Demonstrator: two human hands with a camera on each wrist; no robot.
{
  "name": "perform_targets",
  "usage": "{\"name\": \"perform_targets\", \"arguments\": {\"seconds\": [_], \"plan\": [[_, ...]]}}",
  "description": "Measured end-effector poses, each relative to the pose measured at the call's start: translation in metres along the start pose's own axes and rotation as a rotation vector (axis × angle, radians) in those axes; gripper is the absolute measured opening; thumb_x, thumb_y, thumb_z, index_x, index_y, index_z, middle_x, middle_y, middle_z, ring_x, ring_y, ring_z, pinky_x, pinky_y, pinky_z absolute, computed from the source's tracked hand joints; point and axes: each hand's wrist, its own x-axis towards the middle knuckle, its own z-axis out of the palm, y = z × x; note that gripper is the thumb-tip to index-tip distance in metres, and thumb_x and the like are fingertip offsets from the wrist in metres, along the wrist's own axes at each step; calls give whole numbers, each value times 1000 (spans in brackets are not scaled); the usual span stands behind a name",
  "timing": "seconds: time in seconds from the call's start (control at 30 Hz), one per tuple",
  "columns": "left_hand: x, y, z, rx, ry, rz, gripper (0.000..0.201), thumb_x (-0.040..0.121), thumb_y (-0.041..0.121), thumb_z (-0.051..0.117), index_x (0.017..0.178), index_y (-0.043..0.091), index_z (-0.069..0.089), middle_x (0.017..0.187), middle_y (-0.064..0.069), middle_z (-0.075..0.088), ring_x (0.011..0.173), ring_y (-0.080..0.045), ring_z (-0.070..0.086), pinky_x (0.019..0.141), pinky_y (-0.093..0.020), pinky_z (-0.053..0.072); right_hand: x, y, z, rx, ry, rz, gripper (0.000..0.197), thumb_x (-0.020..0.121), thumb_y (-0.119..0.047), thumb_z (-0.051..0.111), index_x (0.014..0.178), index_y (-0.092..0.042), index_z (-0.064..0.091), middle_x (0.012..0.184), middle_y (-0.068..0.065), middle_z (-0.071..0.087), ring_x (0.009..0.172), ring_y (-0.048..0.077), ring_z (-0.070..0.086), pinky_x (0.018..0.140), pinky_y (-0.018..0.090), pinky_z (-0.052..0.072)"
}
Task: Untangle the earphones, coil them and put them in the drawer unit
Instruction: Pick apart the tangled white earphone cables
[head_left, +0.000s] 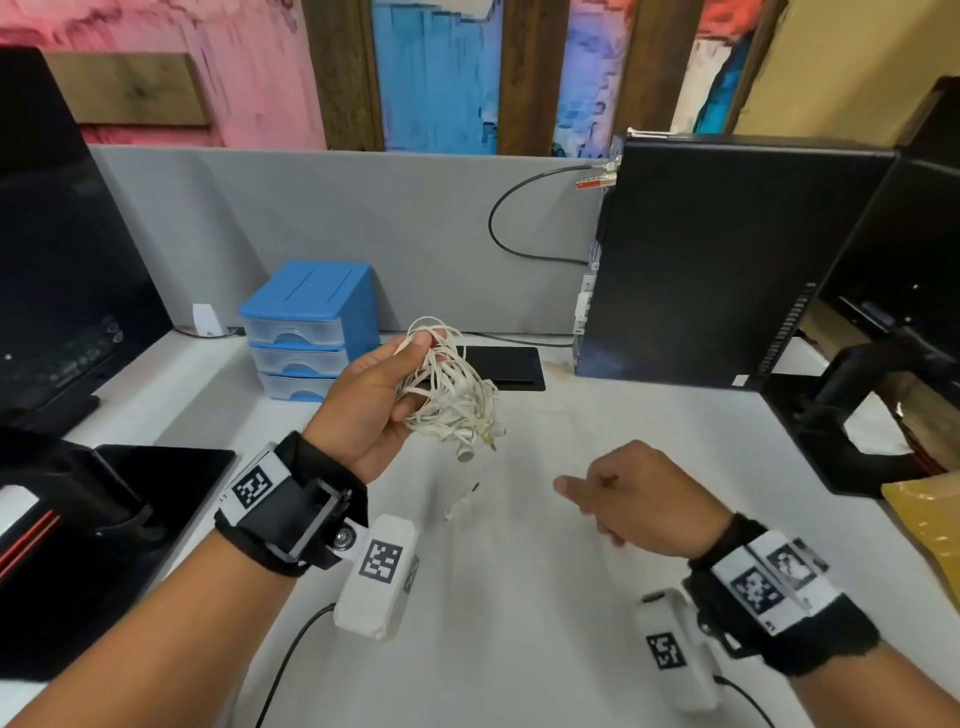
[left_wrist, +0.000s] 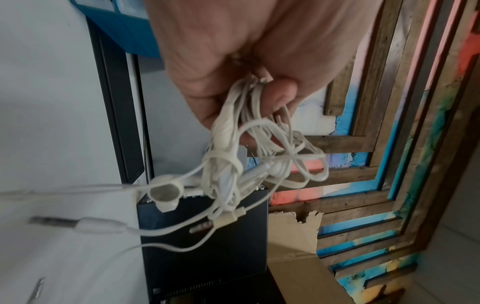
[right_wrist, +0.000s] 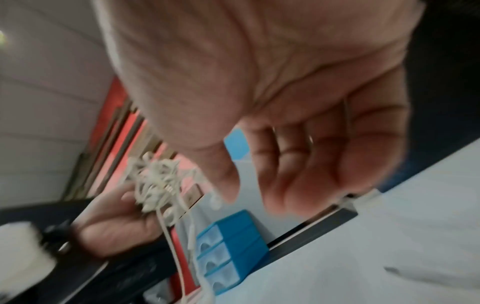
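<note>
A tangled bunch of white earphones (head_left: 449, 387) hangs above the white desk (head_left: 519, 623), gripped in my raised left hand (head_left: 415, 374) between thumb and curled fingers. The left wrist view shows that hand (left_wrist: 246, 102) pinching the knotted cords (left_wrist: 233, 164), with an earbud (left_wrist: 163, 191) and the jack plug (left_wrist: 78, 223) dangling loose. My right hand (head_left: 587, 509) hovers low to the right of the tangle, fingers loosely curled, holding nothing (right_wrist: 257, 197). The blue drawer unit (head_left: 306, 332) stands at the back left, its three clear drawers closed (right_wrist: 233, 246).
A black computer tower (head_left: 727, 260) stands at the back right with a cable looping from it. A dark monitor (head_left: 62, 234) is on the left and a black device (head_left: 156, 493) at the front left. A black pad (head_left: 504, 366) lies behind the tangle, a monitor stand (head_left: 857, 405) to the right.
</note>
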Motion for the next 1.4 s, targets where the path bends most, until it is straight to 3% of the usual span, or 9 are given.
{"name": "perform_targets", "arguments": {"seconds": [0.1,0.17,0.3,0.43,0.6,0.8,1.03,1.17,1.4], "plan": [[-1,-5,4,43,-28,6,25,84,29,59,101,14,71,68,5,62,34,-2,27,46,-14,26,-4,-14,22,80,501,-247,14,87,-37,66,89,-24,60,88,-11,64,84,7,59,75,24,47],[-2,-7,7,75,-40,9,25,82,29,61,97,15,73,72,3,64,34,-2,27,45,-14,25,-7,-20,29,130,627,-421,27,89,-27,60,115,-23,56,115,-11,58,109,7,52,91,22,43],[-7,-8,12,118,-83,36,24,82,30,60,95,17,75,64,6,64,34,-2,27,47,-16,22,-8,-21,33,389,235,-318,34,99,-28,53,134,-28,51,128,-13,60,121,-1,52,104,22,38],[-11,-5,14,121,-107,97,23,83,30,59,94,16,74,50,9,52,35,-2,28,47,-18,24,-5,-24,33,799,-32,-265,16,98,-9,55,101,-4,70,101,19,73,88,25,72,90,32,53],[-15,-3,18,129,-142,83,20,84,32,65,85,18,79,71,-6,62,38,-1,41,46,-14,31,-12,-29,25,933,-46,-261,12,90,-2,63,84,-4,73,75,18,70,65,24,64,68,27,55],[-18,-6,17,26,-281,19,42,57,48,84,73,10,73,44,4,44,43,-11,41,48,-22,37,-14,-32,29,971,-51,-256,8,88,4,64,85,-3,67,74,15,71,65,23,65,69,32,57],[-17,-13,18,69,-264,16,47,56,51,88,51,18,55,45,6,37,40,-7,35,45,-18,34,-14,-31,24,596,55,-288,64,76,-21,82,130,-33,50,103,-5,68,95,3,62,79,23,50],[-17,-16,20,157,-264,18,42,58,56,85,52,22,61,46,7,39,41,-7,37,47,-19,36,-15,-29,10,398,149,-384,37,75,-42,78,111,-44,68,124,-20,57,120,1,51,93,21,45],[-17,-21,21,213,-240,5,42,59,59,84,55,22,64,55,-4,38,48,-14,36,53,-27,32,-13,-27,13,522,83,-407,9,87,-10,71,89,-15,78,93,-4,75,91,13,68,81,32,53]]}}
